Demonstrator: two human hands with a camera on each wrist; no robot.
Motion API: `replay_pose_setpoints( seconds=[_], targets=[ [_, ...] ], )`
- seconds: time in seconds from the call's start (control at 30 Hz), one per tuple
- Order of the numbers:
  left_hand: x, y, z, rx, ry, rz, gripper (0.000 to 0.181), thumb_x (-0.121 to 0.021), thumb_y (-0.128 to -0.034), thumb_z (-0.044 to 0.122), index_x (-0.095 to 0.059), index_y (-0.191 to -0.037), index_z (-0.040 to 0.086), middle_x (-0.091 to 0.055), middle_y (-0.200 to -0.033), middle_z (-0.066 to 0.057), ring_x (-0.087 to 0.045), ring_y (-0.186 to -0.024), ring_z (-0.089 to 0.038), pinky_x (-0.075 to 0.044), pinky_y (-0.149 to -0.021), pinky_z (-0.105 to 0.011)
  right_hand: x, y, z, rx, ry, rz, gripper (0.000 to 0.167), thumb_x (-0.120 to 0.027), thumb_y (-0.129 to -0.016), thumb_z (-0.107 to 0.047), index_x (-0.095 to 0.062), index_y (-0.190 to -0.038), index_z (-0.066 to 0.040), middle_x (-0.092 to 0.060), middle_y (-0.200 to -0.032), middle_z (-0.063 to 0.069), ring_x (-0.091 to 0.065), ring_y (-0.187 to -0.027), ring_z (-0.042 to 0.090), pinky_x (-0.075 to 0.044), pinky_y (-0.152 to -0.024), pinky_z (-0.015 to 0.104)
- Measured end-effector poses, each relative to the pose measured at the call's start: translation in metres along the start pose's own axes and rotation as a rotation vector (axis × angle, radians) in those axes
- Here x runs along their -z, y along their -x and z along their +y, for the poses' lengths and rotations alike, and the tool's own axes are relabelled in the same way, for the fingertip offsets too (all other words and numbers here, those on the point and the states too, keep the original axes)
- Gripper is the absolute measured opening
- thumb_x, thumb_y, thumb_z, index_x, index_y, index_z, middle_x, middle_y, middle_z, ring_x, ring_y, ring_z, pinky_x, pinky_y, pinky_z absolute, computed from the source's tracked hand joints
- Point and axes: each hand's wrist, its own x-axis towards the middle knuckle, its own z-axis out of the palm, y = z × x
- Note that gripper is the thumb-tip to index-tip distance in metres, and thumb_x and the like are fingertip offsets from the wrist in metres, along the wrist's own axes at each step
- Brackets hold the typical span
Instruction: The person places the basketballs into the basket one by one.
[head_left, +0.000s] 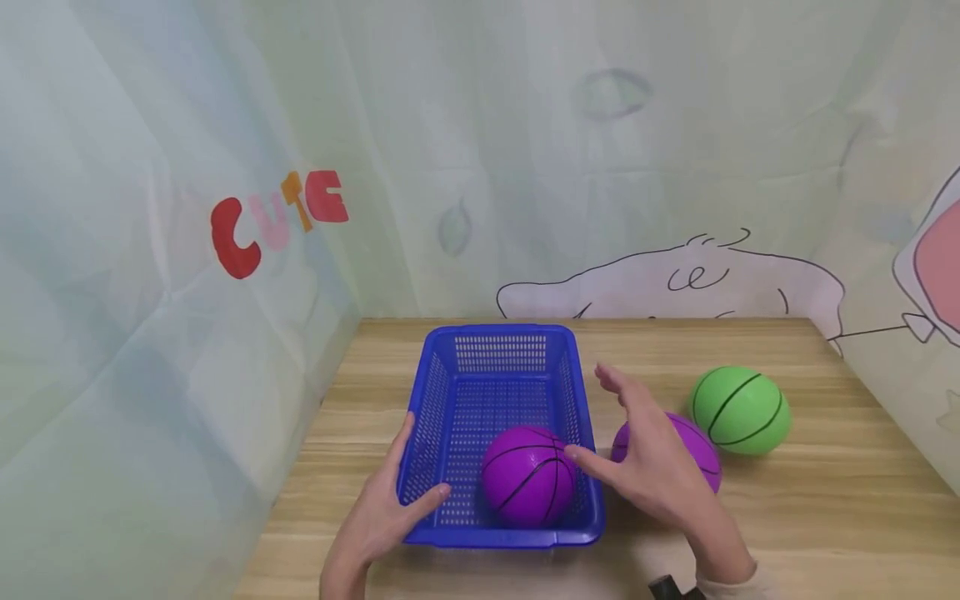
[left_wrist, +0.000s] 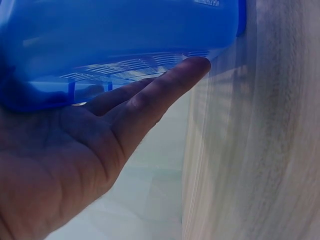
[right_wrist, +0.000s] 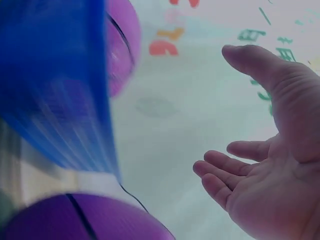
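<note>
A blue plastic basket [head_left: 517, 537] stands on the table, with a purple ball [head_left: 528, 477] marked like a basketball inside its near right part. My left hand [head_left: 378, 504] holds the basket's left side near the front corner, thumb over the rim and fingers along the outer wall. In the left wrist view those fingers [left_wrist: 165, 90] lie against the basket's outside. Beside the right rim, my right hand [head_left: 656, 458] is raised with fingers spread, holding nothing; the right wrist view shows its palm bare. Partly hidden behind it, a second purple ball [head_left: 697, 454] rests on the table.
A green ball [head_left: 741, 410] sits right of the second purple ball. Printed cloth walls [head_left: 525, 183] close off the table's [head_left: 825, 517] back and sides. A small black object [head_left: 666, 587] shows at the bottom edge near the right sleeve [head_left: 738, 583].
</note>
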Motion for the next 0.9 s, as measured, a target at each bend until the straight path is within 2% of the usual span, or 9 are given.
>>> replay_pose_setpoints(
  seconds=[0.07, 0.1, 0.2, 0.5, 0.6, 0.7, 0.77, 0.83, 0.9],
  targets=[
    [0.0, 0.0, 0.001, 0.009, -0.002, -0.001, 0.114, -0.085, -0.0968, 0.046, -0.012, -0.181, 0.022, -0.018, -0.185, -0.015, -0.027, -0.166, -0.047, -0.023, -0.131, -0.072, 0.012, 0.001, 0.002, -0.027, 0.002, 0.026, 0.107, -0.096, -0.089, -0.043, -0.037, -0.172, -0.01, -0.051, -0.168, 0.016, -0.06, -0.139, 0.043, -0.052, -0.115, 0.064],
    [0.0, 0.0, 0.001, 0.012, -0.003, -0.002, 0.114, -0.085, -0.0968, 0.046, -0.011, -0.181, 0.023, -0.018, -0.185, -0.015, -0.027, -0.166, -0.047, -0.024, -0.131, -0.072, 0.019, 0.001, 0.004, -0.039, 0.003, 0.041, 0.109, -0.097, -0.088, -0.043, -0.036, -0.172, -0.009, -0.05, -0.169, 0.016, -0.052, -0.149, 0.045, -0.046, -0.12, 0.069],
    [-0.001, 0.0, 0.001, 0.015, -0.004, -0.002, 0.114, -0.084, -0.0969, 0.047, -0.011, -0.181, 0.024, -0.018, -0.185, -0.014, -0.027, -0.166, -0.047, -0.023, -0.131, -0.073, 0.039, 0.003, 0.009, -0.083, -0.011, 0.075, 0.117, -0.099, -0.086, -0.041, -0.03, -0.175, -0.011, -0.046, -0.173, 0.016, -0.048, -0.151, 0.049, -0.043, -0.118, 0.074],
    [-0.002, 0.001, -0.002, -0.011, -0.01, 0.017, 0.114, -0.085, -0.0966, 0.044, -0.012, -0.181, 0.021, -0.02, -0.184, -0.017, -0.029, -0.165, -0.048, -0.025, -0.13, -0.073, 0.084, 0.013, 0.037, -0.181, -0.104, 0.168, 0.137, -0.1, -0.085, -0.025, -0.002, -0.181, -0.021, -0.027, -0.181, 0.019, -0.032, -0.161, 0.053, -0.026, -0.126, 0.079],
    [-0.002, 0.001, -0.002, -0.015, -0.006, 0.019, 0.114, -0.085, -0.0966, 0.043, -0.012, -0.181, 0.019, -0.021, -0.184, -0.018, -0.029, -0.165, -0.049, -0.025, -0.13, -0.074, 0.089, 0.019, 0.046, -0.204, -0.124, 0.17, 0.137, -0.099, -0.086, -0.021, -0.001, -0.181, -0.02, -0.025, -0.182, 0.021, -0.03, -0.161, 0.055, -0.023, -0.131, 0.073],
    [-0.001, 0.0, -0.003, -0.017, 0.002, 0.019, 0.114, -0.085, -0.0966, 0.041, -0.012, -0.181, 0.018, -0.021, -0.184, -0.018, -0.03, -0.164, -0.049, -0.025, -0.13, -0.073, 0.088, 0.025, 0.056, -0.219, -0.128, 0.158, 0.136, -0.099, -0.086, -0.019, -0.002, -0.181, -0.016, -0.027, -0.18, 0.024, -0.032, -0.16, 0.055, -0.026, -0.137, 0.038],
    [-0.001, 0.0, -0.003, -0.014, 0.003, 0.018, 0.114, -0.085, -0.0968, 0.04, -0.012, -0.181, 0.019, -0.022, -0.184, -0.018, -0.032, -0.163, -0.05, -0.026, -0.13, -0.073, 0.085, 0.03, 0.062, -0.231, -0.13, 0.141, 0.134, -0.098, -0.087, -0.019, -0.002, -0.18, -0.014, -0.029, -0.179, 0.025, -0.033, -0.16, 0.055, -0.027, -0.128, 0.016],
    [-0.002, -0.001, -0.002, -0.014, 0.002, 0.016, 0.113, -0.085, -0.0969, 0.04, -0.012, -0.181, 0.02, -0.022, -0.184, -0.018, -0.032, -0.163, -0.05, -0.026, -0.13, -0.073, 0.082, 0.034, 0.067, -0.252, -0.127, 0.121, 0.133, -0.097, -0.088, -0.022, -0.001, -0.18, -0.013, -0.029, -0.179, 0.024, -0.034, -0.159, 0.054, -0.028, -0.113, 0.0],
    [-0.002, -0.001, -0.002, -0.014, 0.004, 0.015, 0.113, -0.085, -0.0969, 0.04, -0.012, -0.181, 0.02, -0.022, -0.184, -0.018, -0.033, -0.163, -0.049, -0.026, -0.13, -0.073, 0.079, 0.038, 0.071, -0.272, -0.132, 0.106, 0.132, -0.096, -0.09, -0.023, 0.0, -0.18, -0.013, -0.029, -0.179, 0.024, -0.035, -0.158, 0.054, -0.035, -0.124, 0.017]
  ],
)
